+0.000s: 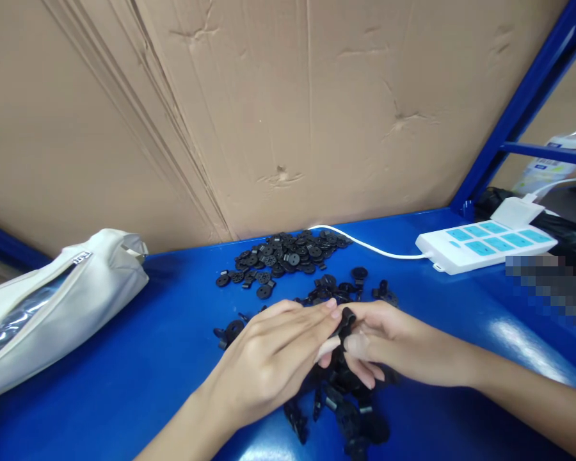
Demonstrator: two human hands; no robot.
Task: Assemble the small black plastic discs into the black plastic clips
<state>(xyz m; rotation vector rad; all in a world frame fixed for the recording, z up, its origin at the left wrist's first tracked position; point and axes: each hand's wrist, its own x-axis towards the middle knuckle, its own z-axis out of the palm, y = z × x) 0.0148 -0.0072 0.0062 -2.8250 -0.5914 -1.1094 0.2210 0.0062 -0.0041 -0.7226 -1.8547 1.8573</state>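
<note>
My left hand point(273, 358) and my right hand point(393, 342) meet at the centre of the view, over the blue surface. Between their fingers is a small black plastic part point(346, 320), held upright and partly hidden. Pale wraps cover a thumb of each hand. Beneath and in front of the hands lies a loose heap of black clip-like parts point(348, 416), some with shiny bits. More black parts point(329, 288) show just beyond my fingers. Farther back, a pile of flat round black pieces point(292, 256) rests near the cardboard.
A white power strip point(484, 246) with blue sockets lies at the right, its white cable point(369, 248) running left. A pale zipped pouch point(86, 301) sits at the left. Upright cardboard point(269, 115) stands behind; a blue metal frame point(523, 96) rises at the right.
</note>
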